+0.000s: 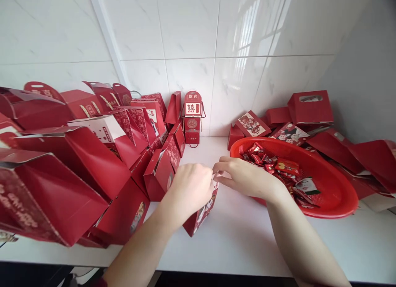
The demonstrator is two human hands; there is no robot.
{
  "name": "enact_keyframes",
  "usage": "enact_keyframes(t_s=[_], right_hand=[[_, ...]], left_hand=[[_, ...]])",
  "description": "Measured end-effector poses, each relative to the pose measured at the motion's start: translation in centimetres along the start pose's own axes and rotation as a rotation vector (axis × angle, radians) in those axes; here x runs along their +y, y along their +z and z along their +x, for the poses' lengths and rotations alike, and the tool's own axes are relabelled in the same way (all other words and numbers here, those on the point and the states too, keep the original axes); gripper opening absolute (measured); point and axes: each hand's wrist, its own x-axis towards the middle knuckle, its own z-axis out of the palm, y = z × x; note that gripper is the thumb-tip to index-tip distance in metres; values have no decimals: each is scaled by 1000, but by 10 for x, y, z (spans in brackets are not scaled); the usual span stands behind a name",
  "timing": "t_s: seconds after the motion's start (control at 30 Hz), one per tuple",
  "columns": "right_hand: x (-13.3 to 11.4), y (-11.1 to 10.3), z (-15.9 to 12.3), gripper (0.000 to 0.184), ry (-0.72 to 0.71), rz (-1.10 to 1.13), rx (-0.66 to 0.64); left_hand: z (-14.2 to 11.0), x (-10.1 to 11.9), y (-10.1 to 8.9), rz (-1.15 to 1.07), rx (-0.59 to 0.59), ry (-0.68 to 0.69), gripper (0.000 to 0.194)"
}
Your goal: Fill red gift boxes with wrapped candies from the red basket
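A small red gift box [201,217] with a printed picture stands on the white table, tilted in view below my hands. My left hand [192,188] is closed at the top of this box, with its fingertips hidden behind the hand. My right hand [239,173] meets it from the right, its bent fingers pinching at the box's top edge. Just right of my right hand is a red plastic basket [337,196] holding several wrapped sweets [287,167].
Many red gift boxes [93,163] crowd the left side of the white table [241,241]. Small boxes [192,117] are stacked against the tiled wall [188,35]. More red boxes [311,107] lie behind and to the right of the basket.
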Motion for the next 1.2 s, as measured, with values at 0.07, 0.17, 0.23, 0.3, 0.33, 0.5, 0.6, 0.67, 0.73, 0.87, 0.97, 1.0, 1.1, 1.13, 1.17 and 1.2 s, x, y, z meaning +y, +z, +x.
enact_keyframes(t_s=[0.07,0.17,0.23,0.3,0.33,0.5,0.6,0.67,0.73,0.87,0.97,1.0,1.1,1.13,1.17,1.2], right_hand=[[-5,3,-1,17,-66,-22,-22],[-15,13,0,14,-215,-84,-24],[-22,21,2,15,-293,-92,-25],[-27,29,3,18,-322,-75,-35],[-29,32,4,19,-325,-70,-39],[-44,44,10,17,-376,-31,-60],[-62,51,13,17,-497,69,-105],[-73,52,16,14,-561,69,-124],[-77,46,19,12,-553,-13,-106],[-65,2,31,18,-402,-200,117],[-52,-39,56,20,-341,-339,304],[-49,-50,68,21,-327,-386,339],[-40,-70,119,23,-297,-486,380],[-36,-73,138,23,-294,-495,373],[-32,-76,155,23,-292,-492,362],[-27,-79,172,23,-288,-481,351]], left_hand=[[-13,7,8,-8,2,-56,25],[-32,11,30,-52,37,-160,21],[-47,9,49,-126,77,-228,20],[-63,5,67,-237,110,-294,19],[-71,2,75,-312,116,-320,20],[-112,-7,101,-619,153,-392,36],[-138,-8,110,-641,284,-398,43],[-155,-8,119,-587,452,-369,39],[-168,-9,128,-550,650,-345,36],[-171,-18,142,-604,748,-396,20],[-151,-30,144,-674,408,-300,13],[-142,-34,145,-694,289,-244,20],[-122,-41,148,-701,87,-171,27],[-118,-43,151,-694,54,-165,26],[-116,-44,154,-686,25,-159,24],[-115,-45,158,-679,-3,-147,22]])
